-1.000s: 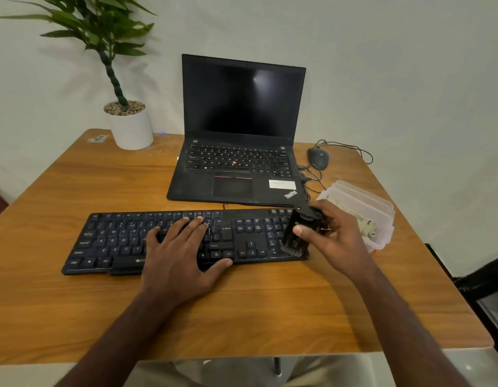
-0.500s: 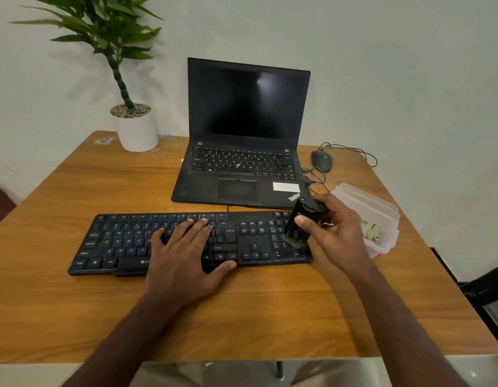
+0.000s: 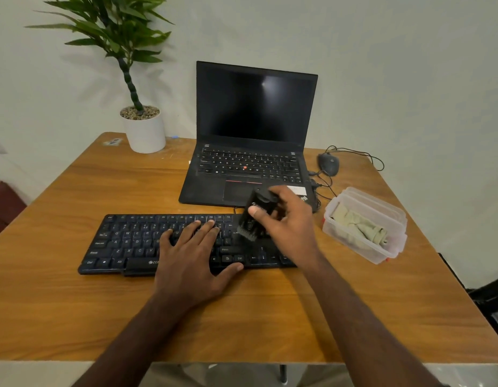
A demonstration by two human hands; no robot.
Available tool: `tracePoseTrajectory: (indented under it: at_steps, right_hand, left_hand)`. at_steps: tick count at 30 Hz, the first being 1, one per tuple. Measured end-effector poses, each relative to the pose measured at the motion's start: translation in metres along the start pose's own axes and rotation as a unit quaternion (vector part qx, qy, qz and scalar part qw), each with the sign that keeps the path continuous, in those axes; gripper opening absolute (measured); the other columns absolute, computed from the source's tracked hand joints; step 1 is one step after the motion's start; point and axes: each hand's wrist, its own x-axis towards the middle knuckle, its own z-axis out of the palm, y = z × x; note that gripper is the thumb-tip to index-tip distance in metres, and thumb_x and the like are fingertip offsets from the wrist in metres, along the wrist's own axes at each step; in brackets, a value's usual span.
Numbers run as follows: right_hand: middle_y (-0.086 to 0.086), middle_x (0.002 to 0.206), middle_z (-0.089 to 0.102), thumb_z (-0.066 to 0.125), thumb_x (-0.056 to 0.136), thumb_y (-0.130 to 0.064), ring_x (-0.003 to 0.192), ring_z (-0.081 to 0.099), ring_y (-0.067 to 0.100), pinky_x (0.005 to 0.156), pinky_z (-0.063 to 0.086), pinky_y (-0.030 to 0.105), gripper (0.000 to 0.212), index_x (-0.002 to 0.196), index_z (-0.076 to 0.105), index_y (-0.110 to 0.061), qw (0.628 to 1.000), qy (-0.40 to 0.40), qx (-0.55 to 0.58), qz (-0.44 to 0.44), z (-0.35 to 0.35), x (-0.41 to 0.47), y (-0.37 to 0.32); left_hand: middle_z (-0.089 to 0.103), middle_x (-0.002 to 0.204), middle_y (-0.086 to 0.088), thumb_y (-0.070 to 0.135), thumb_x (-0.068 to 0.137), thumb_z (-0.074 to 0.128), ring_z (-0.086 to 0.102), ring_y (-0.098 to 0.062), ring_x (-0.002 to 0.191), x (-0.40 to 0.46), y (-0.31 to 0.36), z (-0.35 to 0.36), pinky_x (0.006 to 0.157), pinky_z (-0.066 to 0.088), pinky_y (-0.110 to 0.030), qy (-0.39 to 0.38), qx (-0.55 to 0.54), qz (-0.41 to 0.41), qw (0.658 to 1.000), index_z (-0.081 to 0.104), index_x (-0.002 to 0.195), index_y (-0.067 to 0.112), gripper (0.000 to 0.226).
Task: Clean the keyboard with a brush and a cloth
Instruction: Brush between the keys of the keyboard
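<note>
Head view: at far left a white plant pot point(image 3: 145, 132) holds pebbles and a green plant. On the wooden table point(image 3: 74, 317), the black keyboard point(image 3: 125, 244) lies near, its spacebar marked "ZE…". The left hand point(image 3: 190, 263) rests flat on the keys, fingers straight. The right hand point(image 3: 287, 224) grips the black brush point(image 3: 255, 216), bristles touching the keyboard. The laptop point(image 3: 250, 152) stands behind, with partly hidden lettering. At right, a clear box point(image 3: 393, 219) contains a pale cloth point(image 3: 356, 226).

one keyboard point(image 3: 136, 244), one brush point(image 3: 255, 216), one laptop point(image 3: 250, 152), one mouse point(image 3: 328, 163), one tub point(image 3: 393, 219), one plant point(image 3: 125, 51)
</note>
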Motion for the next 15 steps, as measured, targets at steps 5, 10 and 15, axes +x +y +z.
tracePoseTrajectory:
  at_steps: [5,10,15]
  right_hand:
    - [-0.016,0.103,0.067,0.078,0.085,-0.039,0.092,0.063,-0.006,0.077,0.052,0.012,0.038,0.117,0.061,-0.028,0.998,-0.013,-0.060,-0.010,0.021,0.014,0.003]
    - [-0.017,0.097,0.065,0.076,0.086,-0.038,0.090,0.065,-0.001,0.074,0.057,0.019,0.034,0.111,0.058,-0.025,0.996,0.054,-0.075,0.007,0.013,0.024,0.001]
    - [-0.011,0.092,0.064,0.076,0.086,-0.039,0.084,0.063,0.003,0.068,0.052,0.013,0.034,0.103,0.052,-0.020,0.989,0.068,-0.125,0.034,0.025,0.031,-0.002]
  left_hand:
    - [0.052,0.147,0.000,0.093,0.077,0.022,0.041,-0.021,0.141,-0.001,0.000,0.000,0.113,0.024,-0.061,0.006,-0.001,-0.004,1.000,0.055,0.139,0.020,0.101]
    - [0.049,0.151,0.003,0.094,0.076,0.019,0.037,-0.019,0.143,0.000,0.000,0.000,0.115,0.020,-0.060,0.009,0.000,-0.003,1.000,0.052,0.143,0.022,0.103]
    - [0.046,0.153,0.004,0.094,0.075,0.019,0.035,-0.018,0.145,0.000,0.001,-0.001,0.116,0.019,-0.060,0.005,0.000,-0.005,1.000,0.049,0.145,0.023,0.104]
